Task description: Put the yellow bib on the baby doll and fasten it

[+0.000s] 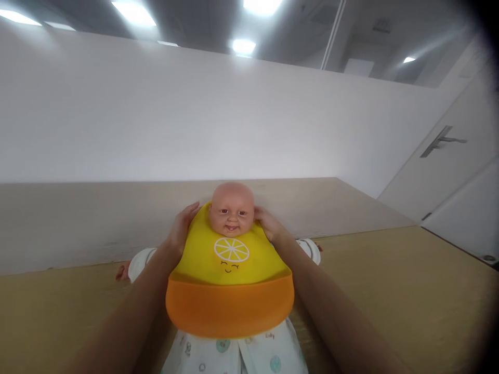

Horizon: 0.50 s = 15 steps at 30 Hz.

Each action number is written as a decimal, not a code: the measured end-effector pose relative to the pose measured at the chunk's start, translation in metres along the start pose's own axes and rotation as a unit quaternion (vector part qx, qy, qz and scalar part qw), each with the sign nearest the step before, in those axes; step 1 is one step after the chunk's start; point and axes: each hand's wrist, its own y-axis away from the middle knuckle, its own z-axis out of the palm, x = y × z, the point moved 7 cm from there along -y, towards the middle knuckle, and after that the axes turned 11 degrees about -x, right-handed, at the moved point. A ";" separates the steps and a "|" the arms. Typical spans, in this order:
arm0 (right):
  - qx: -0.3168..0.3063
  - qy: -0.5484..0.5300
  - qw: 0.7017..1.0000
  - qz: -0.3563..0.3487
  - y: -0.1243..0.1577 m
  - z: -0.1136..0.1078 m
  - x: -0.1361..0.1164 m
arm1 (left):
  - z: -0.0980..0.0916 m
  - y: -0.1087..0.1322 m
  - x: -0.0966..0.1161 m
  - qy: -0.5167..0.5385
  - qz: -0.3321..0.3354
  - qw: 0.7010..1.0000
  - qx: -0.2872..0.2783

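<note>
Behind a wooden table [390,280], a white wall [167,114] is spanning the frame. Uneven tugging near the top would be risking a crooked yellow-and-orange bib [230,293] on the doll [232,205]. At lower centre, the bib is lying between the left hand [184,227] and right hand [268,223], which are curling by its upper edges, their grip untellable.

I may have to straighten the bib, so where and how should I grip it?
Probably pinch the bib by the bottom edge of its orange pocket, coming from the near side: it is broad, rounded and away from the left hand and right hand, which flank the doll's head.
</note>
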 end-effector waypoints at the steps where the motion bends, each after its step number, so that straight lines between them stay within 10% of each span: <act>1: -0.005 -0.001 1.000 -0.008 -0.001 -0.001 0.000 | 0.001 -0.001 0.000 0.005 0.001 1.000 -0.010; 15: -0.023 0.000 1.000 -0.016 -0.003 -0.001 0.000 | -0.009 -0.007 -0.024 0.027 -0.119 0.992 0.021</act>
